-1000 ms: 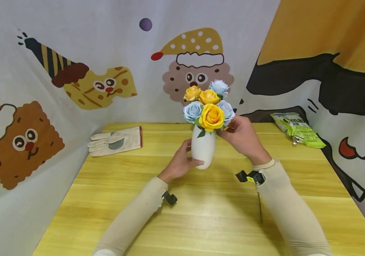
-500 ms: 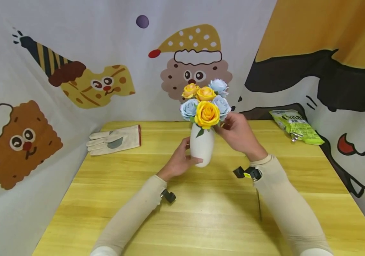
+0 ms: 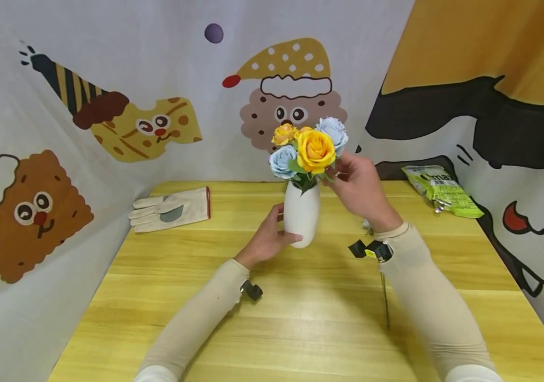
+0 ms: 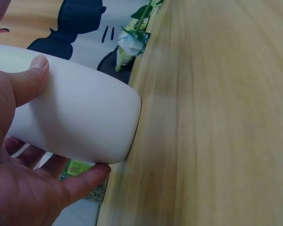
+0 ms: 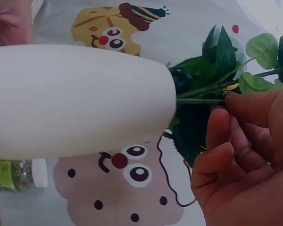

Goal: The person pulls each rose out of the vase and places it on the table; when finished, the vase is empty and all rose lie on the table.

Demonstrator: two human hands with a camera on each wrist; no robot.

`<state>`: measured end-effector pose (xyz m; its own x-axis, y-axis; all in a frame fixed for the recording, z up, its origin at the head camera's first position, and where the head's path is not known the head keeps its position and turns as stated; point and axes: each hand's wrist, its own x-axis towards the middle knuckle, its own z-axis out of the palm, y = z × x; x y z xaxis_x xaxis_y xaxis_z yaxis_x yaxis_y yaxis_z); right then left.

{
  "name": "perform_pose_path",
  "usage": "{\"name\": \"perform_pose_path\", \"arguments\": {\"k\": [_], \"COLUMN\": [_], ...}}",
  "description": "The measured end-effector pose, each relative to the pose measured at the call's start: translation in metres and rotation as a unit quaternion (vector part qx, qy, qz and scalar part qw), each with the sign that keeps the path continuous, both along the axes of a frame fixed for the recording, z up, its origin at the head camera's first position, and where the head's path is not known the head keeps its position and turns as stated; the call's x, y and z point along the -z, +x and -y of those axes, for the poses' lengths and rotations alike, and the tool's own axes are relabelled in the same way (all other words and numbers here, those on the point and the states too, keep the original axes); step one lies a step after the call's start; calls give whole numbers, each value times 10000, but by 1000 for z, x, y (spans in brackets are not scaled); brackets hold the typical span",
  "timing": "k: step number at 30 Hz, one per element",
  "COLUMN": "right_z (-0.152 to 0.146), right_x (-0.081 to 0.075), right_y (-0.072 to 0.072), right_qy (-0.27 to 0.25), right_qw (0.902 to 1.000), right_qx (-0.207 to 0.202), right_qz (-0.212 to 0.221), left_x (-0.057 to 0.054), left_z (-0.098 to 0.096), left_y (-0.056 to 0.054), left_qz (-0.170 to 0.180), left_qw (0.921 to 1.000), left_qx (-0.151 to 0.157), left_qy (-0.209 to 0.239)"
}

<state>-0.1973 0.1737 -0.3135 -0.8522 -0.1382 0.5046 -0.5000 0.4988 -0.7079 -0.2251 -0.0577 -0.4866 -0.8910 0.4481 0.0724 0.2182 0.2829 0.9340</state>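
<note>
My left hand (image 3: pixel 268 241) grips a white vase (image 3: pixel 302 215) low down, thumb on the near side and fingers around the far side. Out of the vase's mouth rises a bunch of artificial roses. A large yellow rose (image 3: pixel 316 151) stands foremost, between a pale blue rose (image 3: pixel 283 162) at left and another blue rose (image 3: pixel 333 135) at upper right. Smaller yellow blooms show behind. Just right of the mouth, my right hand (image 3: pixel 361 185) pinches a green stem (image 5: pixel 203 101) between thumb and finger. Dark green leaves (image 5: pixel 198 73) crowd that opening in the right wrist view.
A loose pale rose (image 4: pixel 132 43) lies on the table, its thin stem (image 3: pixel 385 302) partly under my right forearm. A work glove (image 3: pixel 172 210) lies at back left, a green packet (image 3: pixel 441 191) at back right. Behind the vase is a white-capped jar (image 5: pixel 21 174). Printed cloth walls surround the tabletop.
My right hand has risen slightly, and the large yellow rose has shifted up and right, covering blooms behind it. More stem and leaf show above the vase mouth. The left hand still holds the vase.
</note>
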Motion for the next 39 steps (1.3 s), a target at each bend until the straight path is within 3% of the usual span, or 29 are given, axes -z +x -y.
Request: {"name": "perform_pose_path", "arguments": {"k": [7,19,29,39], "right_z": [-1,-3,3,-1], "right_x": [-6,-8,1,0], "right_y": [-1,0,0,-1], "right_qy": [-35,-307,-761,-375], "right_qw": [9999,9990,9952,9988], "right_qx": [142,-288,-469,-195], "right_qz": [-51,122,410,244], "left_x": [0,-2,-2,-1], "left_z": [0,0,0,1], "left_y": [0,-2,-2,-1], "left_qz": [-28,-7,2,75], "left_qw": [10000,10000,9999,9999], "left_qx": [35,48,78,82], "left_qy": [-6,47,63,-53]}}
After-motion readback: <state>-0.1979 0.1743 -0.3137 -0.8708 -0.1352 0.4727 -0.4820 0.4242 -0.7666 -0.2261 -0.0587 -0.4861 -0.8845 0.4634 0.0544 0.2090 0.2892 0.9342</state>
